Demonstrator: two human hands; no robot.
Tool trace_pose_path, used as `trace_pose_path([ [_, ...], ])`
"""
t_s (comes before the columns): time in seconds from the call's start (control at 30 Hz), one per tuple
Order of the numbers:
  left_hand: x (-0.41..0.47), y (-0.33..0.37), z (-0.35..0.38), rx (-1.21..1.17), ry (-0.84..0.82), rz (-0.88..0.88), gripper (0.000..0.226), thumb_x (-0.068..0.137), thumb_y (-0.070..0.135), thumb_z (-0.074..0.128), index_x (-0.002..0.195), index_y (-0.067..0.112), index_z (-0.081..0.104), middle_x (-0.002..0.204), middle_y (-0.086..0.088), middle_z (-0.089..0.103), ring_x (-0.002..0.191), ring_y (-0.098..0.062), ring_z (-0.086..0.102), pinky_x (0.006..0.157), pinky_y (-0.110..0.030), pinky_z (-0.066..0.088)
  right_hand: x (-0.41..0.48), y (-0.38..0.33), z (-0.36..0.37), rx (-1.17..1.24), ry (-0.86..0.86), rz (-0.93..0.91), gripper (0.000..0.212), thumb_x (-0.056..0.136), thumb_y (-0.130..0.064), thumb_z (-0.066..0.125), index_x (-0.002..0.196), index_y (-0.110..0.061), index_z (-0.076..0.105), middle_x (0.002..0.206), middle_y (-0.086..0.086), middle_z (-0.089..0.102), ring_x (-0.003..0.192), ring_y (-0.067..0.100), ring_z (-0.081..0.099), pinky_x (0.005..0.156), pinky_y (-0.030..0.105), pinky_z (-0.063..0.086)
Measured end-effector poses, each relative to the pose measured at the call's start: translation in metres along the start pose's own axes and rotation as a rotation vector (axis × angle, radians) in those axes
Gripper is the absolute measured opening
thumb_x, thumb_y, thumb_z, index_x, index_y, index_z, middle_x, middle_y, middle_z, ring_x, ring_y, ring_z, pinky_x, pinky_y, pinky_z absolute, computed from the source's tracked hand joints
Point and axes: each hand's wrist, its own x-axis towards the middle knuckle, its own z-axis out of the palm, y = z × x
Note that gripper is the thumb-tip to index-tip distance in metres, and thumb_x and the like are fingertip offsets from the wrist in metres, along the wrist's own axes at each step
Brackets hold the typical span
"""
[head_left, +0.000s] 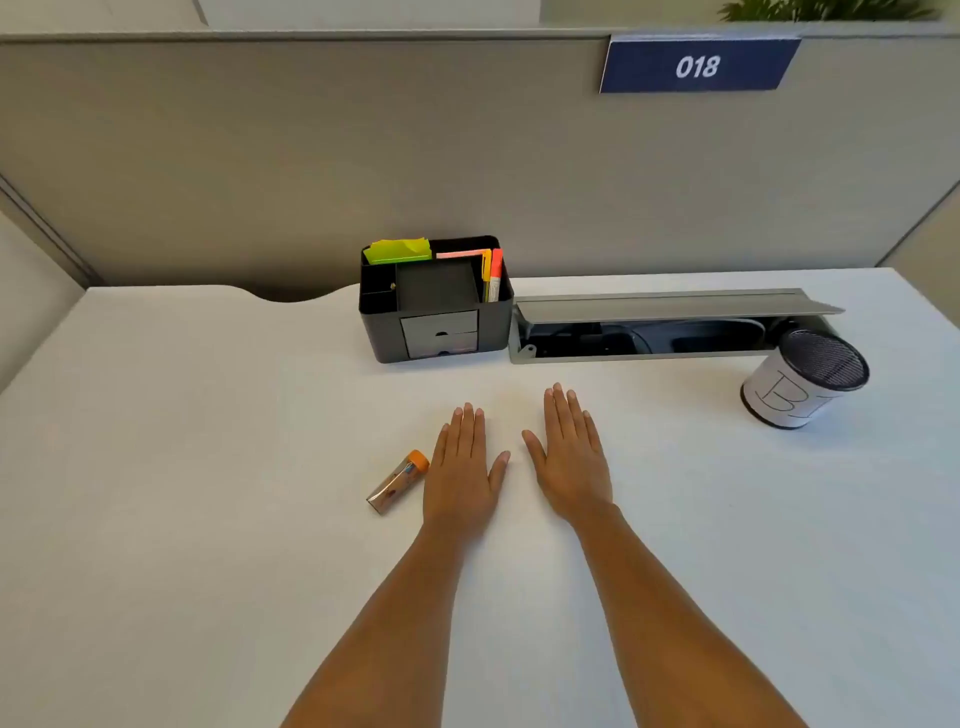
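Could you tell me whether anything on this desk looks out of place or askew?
An orange-capped tube lies on its side on the desk beside the left hand, apart from the black organizer where other supplies stand. The cable tray lid stands propped open.

From my station I see only the two arms of the person. The left forearm and the right forearm are bare along all the length that shows, from the near edge up to the wrists, slim and smooth. The left hand and the right hand are bare too. The fingers are long and narrow, with nails cut short and plain.
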Motion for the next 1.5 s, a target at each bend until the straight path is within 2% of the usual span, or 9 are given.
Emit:
trace_pose_path([
  [0.27, 0.005, -0.004, 0.007, -0.012, 0.034, -0.033, 0.063, 0.097, 0.045, 0.016, 0.15, 0.015, -0.001, 0.161, -0.002, -0.004, 0.148, -0.015, -0.005, 0.117, -0.026, -0.006, 0.003, 0.004, 0.009, -0.03, -0.037, 0.002, 0.074, 0.082, -0.052, -0.01, 0.147, -0.017, -0.002, 0.159, 0.0, 0.0, 0.146, 0.016, -0.003, 0.115, 0.029, -0.005],
  [0.47, 0.008, -0.002, 0.004, 0.067, -0.007, -0.029, 0.059, 0.099, 0.038, 0.016, 0.15, 0.013, 0.001, 0.161, -0.004, -0.001, 0.149, -0.018, -0.001, 0.119, -0.029, 0.0, 0.003, 0.003, 0.008, -0.06, -0.033, -0.008, 0.073, 0.083, -0.048, -0.009, 0.147, -0.016, 0.004, 0.158, 0.002, 0.006, 0.146, 0.019, 0.002, 0.117, 0.032, -0.001],
  [0.53, 0.009, -0.003, 0.0, 0.11, -0.016, -0.017, 0.054, 0.1, 0.032, 0.02, 0.15, 0.011, 0.012, 0.16, -0.006, 0.011, 0.148, -0.022, 0.013, 0.119, -0.032, 0.011, 0.003, 0.002, 0.007, -0.066, -0.045, -0.003, 0.071, 0.085, -0.047, -0.007, 0.147, -0.015, 0.005, 0.158, 0.003, 0.006, 0.146, 0.02, 0.002, 0.117, 0.033, -0.001],
  [0.67, 0.001, -0.015, -0.008, 0.215, 0.113, 0.061, 0.038, 0.082, 0.017, 0.046, 0.115, 0.012, 0.064, 0.118, -0.004, 0.067, 0.103, -0.023, 0.065, 0.091, -0.036, 0.052, 0.004, 0.001, 0.0, -0.064, -0.088, -0.002, 0.057, 0.098, -0.04, 0.014, 0.148, -0.014, 0.007, 0.158, 0.004, 0.007, 0.146, 0.022, 0.003, 0.118, 0.035, 0.003],
  [0.83, -0.016, -0.038, -0.02, 0.242, 0.252, 0.011, 0.035, 0.082, 0.018, 0.048, 0.114, 0.012, 0.061, 0.113, -0.003, 0.065, 0.097, -0.022, 0.062, 0.087, -0.032, 0.043, 0.005, 0.0, -0.01, -0.051, -0.121, -0.025, 0.054, 0.099, -0.034, 0.023, 0.147, -0.013, 0.012, 0.158, 0.005, 0.01, 0.146, 0.023, 0.006, 0.119, 0.037, 0.008],
  [0.93, -0.027, -0.052, -0.024, 0.195, 0.296, -0.05, 0.037, 0.08, 0.024, 0.061, 0.114, 0.009, 0.06, 0.109, -0.006, 0.066, 0.093, -0.025, 0.064, 0.081, -0.033, 0.051, 0.003, -0.001, -0.016, -0.028, -0.123, -0.028, 0.052, 0.099, -0.032, 0.026, 0.146, -0.012, 0.016, 0.157, 0.006, 0.014, 0.145, 0.024, 0.01, 0.118, 0.037, 0.013],
  [1.17, -0.032, -0.061, -0.029, 0.113, 0.233, -0.079, 0.033, 0.072, 0.019, 0.076, 0.101, 0.009, 0.063, 0.083, -0.004, 0.065, 0.071, -0.024, 0.064, 0.059, -0.03, 0.052, -0.001, -0.003, -0.024, 0.051, -0.144, 0.007, 0.053, 0.098, -0.029, 0.034, 0.145, -0.012, 0.019, 0.154, 0.007, 0.022, 0.142, 0.024, 0.019, 0.115, 0.037, 0.021],
  [1.33, -0.022, -0.045, -0.039, -0.312, 0.277, -0.1, 0.035, 0.096, 0.022, 0.046, 0.129, 0.012, 0.048, 0.124, -0.005, 0.055, 0.111, -0.023, 0.054, 0.09, -0.03, 0.046, 0.006, -0.016, -0.035, 0.452, -0.043, 0.1, 0.04, 0.096, -0.025, 0.041, 0.134, -0.013, 0.041, 0.141, 0.007, 0.043, 0.131, 0.023, 0.038, 0.106, 0.034, 0.033],
  [1.5, -0.008, -0.023, -0.049, -0.52, 0.253, -0.076, 0.039, 0.098, 0.032, 0.037, 0.136, 0.02, 0.041, 0.137, 0.0, 0.047, 0.123, -0.017, 0.048, 0.101, -0.023, 0.037, 0.02, -0.051, -0.067, 0.846, -0.106, 0.137, 0.031, 0.095, -0.026, 0.045, 0.12, -0.012, 0.057, 0.12, 0.006, 0.062, 0.105, 0.016, 0.057, 0.091, 0.024, 0.044],
])
